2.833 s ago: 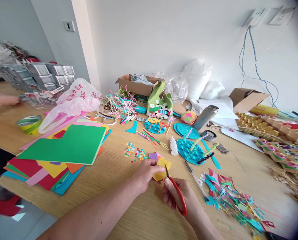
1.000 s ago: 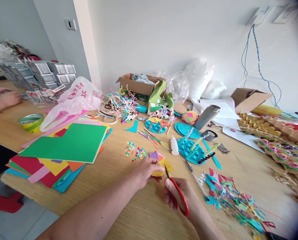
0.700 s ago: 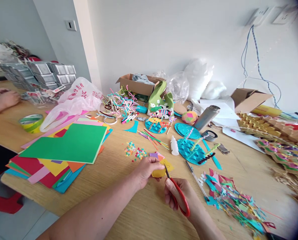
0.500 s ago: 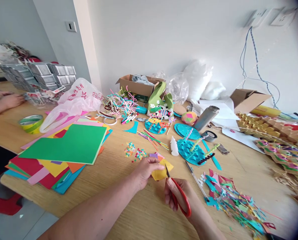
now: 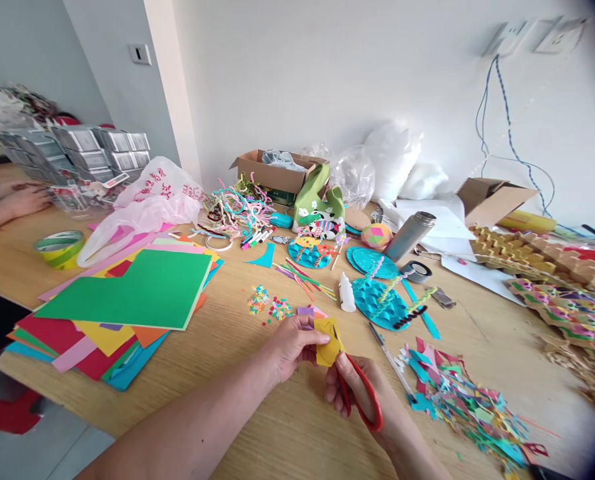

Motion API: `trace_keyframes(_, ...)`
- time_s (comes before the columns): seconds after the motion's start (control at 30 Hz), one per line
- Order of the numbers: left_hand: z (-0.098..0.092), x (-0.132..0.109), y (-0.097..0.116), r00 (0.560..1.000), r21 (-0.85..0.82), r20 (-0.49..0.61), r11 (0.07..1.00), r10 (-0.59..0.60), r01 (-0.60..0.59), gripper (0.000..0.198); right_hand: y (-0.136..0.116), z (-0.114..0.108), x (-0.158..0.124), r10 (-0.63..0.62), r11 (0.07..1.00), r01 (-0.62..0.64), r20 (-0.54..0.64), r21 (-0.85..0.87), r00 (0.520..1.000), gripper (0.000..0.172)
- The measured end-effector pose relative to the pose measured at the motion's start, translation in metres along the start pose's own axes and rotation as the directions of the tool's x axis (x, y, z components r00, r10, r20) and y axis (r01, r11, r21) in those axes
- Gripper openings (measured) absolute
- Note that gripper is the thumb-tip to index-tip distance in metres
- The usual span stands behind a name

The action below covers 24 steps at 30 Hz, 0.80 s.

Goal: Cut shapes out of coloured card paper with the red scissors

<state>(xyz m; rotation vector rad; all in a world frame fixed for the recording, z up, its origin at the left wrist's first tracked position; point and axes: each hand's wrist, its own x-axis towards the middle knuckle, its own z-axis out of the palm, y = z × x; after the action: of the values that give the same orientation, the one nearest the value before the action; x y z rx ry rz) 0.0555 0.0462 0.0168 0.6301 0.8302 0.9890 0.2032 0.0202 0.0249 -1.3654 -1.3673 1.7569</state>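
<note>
My left hand (image 5: 293, 347) pinches a small piece of yellow paper (image 5: 326, 355) that has pencil-like lines drawn on it. Red-handled scissors (image 5: 376, 404) are in my right hand (image 5: 344, 387), with fingers through the handles. Their blades meet the paper's right side and are mostly hidden behind it. Just beyond the paper lie a purple paper scrap (image 5: 305, 311) and small heaps of colourful confetti (image 5: 280, 308). A white glue bottle (image 5: 347, 293) stands a little farther off, and a pen (image 5: 390, 360) lies to the right of my right hand.
Coloured paper sheets (image 5: 127, 293) are stacked at left beside green-yellow tape (image 5: 60, 250). Paper scraps (image 5: 477, 413) are heaped at right. Blue paper plates (image 5: 381, 303), a metal flask (image 5: 411, 237) and egg cartons (image 5: 522, 253) stand farther back. Another person's hands (image 5: 27, 198) rest at far left.
The yellow paper has turned and tilted up in my left hand. The scissor blades, seen over the paper before, are now largely behind it. The view has shifted slightly.
</note>
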Motion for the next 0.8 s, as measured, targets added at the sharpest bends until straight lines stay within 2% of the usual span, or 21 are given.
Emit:
trace_keyframes(0.13, 0.0003, 0.0005, -0.0003, 1.000, 0.040, 0.004, 0.999, 0.026, -0.026, 0.023, 0.0018, 0.0001, 0.0003, 0.024, 1.000, -0.024, -0.006, 0.019, 1.000, 0.062)
trace_keyframes(0.4, -0.0013, 0.0032, -0.0016, 0.997, 0.073, -0.071, 0.997, 0.042, -0.037, 0.024, 0.0006, 0.0000, -0.0002, 0.021, 1.000, -0.022, -0.012, -0.005, 1.000, 0.062)
trace_keyframes(0.8, -0.0017, 0.0054, -0.0022, 0.995, -0.037, -0.100, 0.999, 0.029, -0.032, 0.031, 0.0049, -0.0022, 0.0007, -0.055, 0.998, 0.057, 0.091, -0.012, 0.994, 0.060)
